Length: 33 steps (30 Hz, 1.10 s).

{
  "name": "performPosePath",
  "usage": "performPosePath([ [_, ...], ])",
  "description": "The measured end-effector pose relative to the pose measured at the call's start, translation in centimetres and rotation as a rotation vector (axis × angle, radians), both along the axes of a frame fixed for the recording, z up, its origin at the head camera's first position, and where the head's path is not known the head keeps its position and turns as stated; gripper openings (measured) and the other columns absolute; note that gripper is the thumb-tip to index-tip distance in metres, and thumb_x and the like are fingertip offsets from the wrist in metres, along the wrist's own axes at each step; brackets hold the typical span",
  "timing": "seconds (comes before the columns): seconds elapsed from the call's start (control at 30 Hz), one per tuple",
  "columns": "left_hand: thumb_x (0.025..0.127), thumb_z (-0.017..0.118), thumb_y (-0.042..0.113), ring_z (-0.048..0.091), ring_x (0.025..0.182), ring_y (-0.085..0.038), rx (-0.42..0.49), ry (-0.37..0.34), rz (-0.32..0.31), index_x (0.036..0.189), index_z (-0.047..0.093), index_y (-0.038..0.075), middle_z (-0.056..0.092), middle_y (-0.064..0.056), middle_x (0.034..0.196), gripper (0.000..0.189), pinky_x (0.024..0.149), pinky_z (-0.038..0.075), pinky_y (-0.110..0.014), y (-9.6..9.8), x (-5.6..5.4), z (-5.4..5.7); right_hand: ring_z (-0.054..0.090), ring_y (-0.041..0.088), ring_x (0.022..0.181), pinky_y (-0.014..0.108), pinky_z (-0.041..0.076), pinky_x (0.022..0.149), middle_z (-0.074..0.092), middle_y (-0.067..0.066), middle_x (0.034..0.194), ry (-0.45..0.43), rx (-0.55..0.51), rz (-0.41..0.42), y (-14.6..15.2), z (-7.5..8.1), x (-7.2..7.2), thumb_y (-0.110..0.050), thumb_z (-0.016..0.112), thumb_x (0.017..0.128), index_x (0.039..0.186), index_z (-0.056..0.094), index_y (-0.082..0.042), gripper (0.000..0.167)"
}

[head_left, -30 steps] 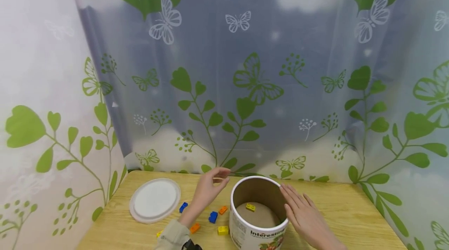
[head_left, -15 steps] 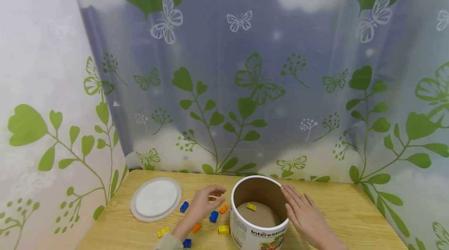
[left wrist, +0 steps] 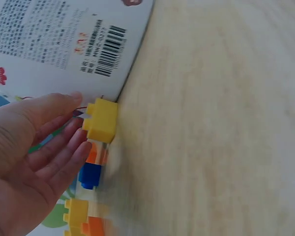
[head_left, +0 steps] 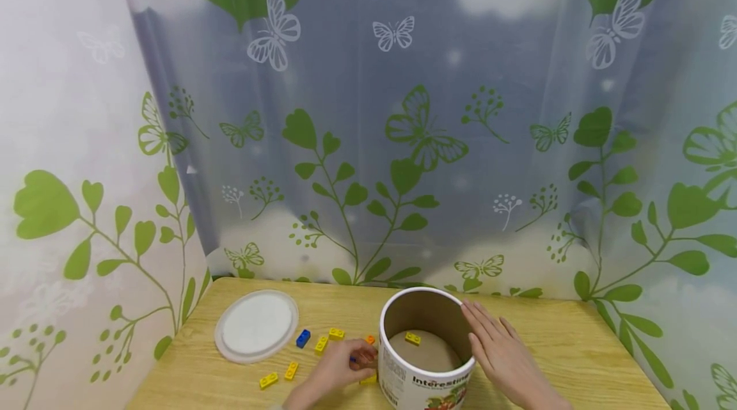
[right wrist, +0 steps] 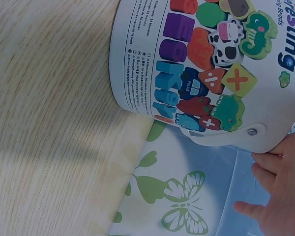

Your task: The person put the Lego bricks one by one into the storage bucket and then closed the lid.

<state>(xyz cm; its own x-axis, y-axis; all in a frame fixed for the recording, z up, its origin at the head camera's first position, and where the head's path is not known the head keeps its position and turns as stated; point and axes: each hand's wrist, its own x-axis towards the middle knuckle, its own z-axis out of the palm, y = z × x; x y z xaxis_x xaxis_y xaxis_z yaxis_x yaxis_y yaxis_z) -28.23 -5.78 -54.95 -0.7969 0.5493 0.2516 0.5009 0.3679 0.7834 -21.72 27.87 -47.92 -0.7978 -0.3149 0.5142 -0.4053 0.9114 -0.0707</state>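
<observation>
A white cardboard bucket [head_left: 397,379] with printed sides stands upright on the table, one yellow toy brick [head_left: 412,338] on its inside floor. My right hand [head_left: 507,355] rests with straight fingers against the bucket's right rim. To the left of the bucket, my left hand [head_left: 340,365] is low over the table. Its fingers are loosely bent, thumb apart from them. In the left wrist view a yellow brick [left wrist: 102,120] lies by the bucket's base, close to the thumb and fingertips, not gripped. Beyond it are a blue brick [left wrist: 90,175] and an orange brick [left wrist: 93,226].
A round white lid [head_left: 256,327] lies at the table's left. Between lid and left hand are a blue brick [head_left: 302,338] and several yellow bricks [head_left: 291,370]. A patterned curtain [head_left: 368,173] hangs behind the wooden table [head_left: 564,339]. A white carrying handle [right wrist: 221,140] hangs on the bucket.
My left hand has come down toward the near side and in among the bricks beside the bucket. Yellow bricks behind the hand and arm have come into view. My right hand stays on the rim.
</observation>
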Motion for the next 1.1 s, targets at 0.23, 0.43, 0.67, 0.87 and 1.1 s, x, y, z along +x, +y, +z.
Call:
performPosePath([
  [0.23,0.079,0.086,0.006,0.066,0.078,-0.006,-0.026,-0.032,0.009,0.099,0.074,0.005,0.074,-0.003,0.092,0.024,0.068,0.057,-0.018,0.0,0.6,-0.6,0.034,0.015,0.148,0.058,0.041,0.108,0.052,0.007,0.152,0.007,-0.003,-0.004,0.0,0.0,0.0,-0.017,0.060,0.100,0.149,0.051,-0.009,0.051],
  [0.43,0.078,0.087,0.006,0.062,0.076,-0.003,-0.048,-0.046,0.030,0.097,0.074,0.005,0.072,0.000,0.090,0.024,0.066,0.055,-0.017,0.2,0.8,-0.8,0.027,0.006,0.149,0.057,0.041,0.108,0.052,0.007,0.152,0.023,-0.005,-0.001,0.0,-0.1,0.1,-0.017,0.060,0.100,0.149,0.051,-0.010,0.051],
  [0.67,0.077,0.086,0.001,0.059,0.073,-0.002,-0.052,-0.034,0.044,0.093,0.072,0.005,0.070,0.001,0.085,0.022,0.063,0.053,-0.017,0.0,1.0,-0.5,0.002,-0.012,0.147,0.057,0.040,0.108,0.051,0.006,0.152,0.025,-0.002,0.003,-0.1,-0.1,0.1,-0.019,0.058,0.101,0.149,0.051,-0.010,0.050],
  [0.87,0.078,0.085,0.002,0.060,0.078,-0.003,-0.030,-0.012,0.056,0.095,0.073,0.005,0.070,0.001,0.091,0.021,0.067,0.055,-0.020,-0.4,0.9,0.6,0.047,0.027,0.139,0.057,0.040,0.108,0.052,0.006,0.151,0.031,0.004,-0.007,0.0,-0.1,0.0,-0.018,0.059,0.100,0.149,0.052,-0.009,0.050],
  [1.1,0.082,0.082,0.003,0.063,0.082,-0.009,-0.045,0.003,0.080,0.098,0.072,0.006,0.071,0.000,0.093,0.019,0.071,0.060,-0.030,-0.9,0.8,3.6,0.047,0.030,0.139,0.059,0.041,0.108,0.050,0.007,0.153,-0.028,0.001,-0.005,0.0,0.0,-0.1,-0.018,0.058,0.101,0.150,0.050,-0.009,0.051],
])
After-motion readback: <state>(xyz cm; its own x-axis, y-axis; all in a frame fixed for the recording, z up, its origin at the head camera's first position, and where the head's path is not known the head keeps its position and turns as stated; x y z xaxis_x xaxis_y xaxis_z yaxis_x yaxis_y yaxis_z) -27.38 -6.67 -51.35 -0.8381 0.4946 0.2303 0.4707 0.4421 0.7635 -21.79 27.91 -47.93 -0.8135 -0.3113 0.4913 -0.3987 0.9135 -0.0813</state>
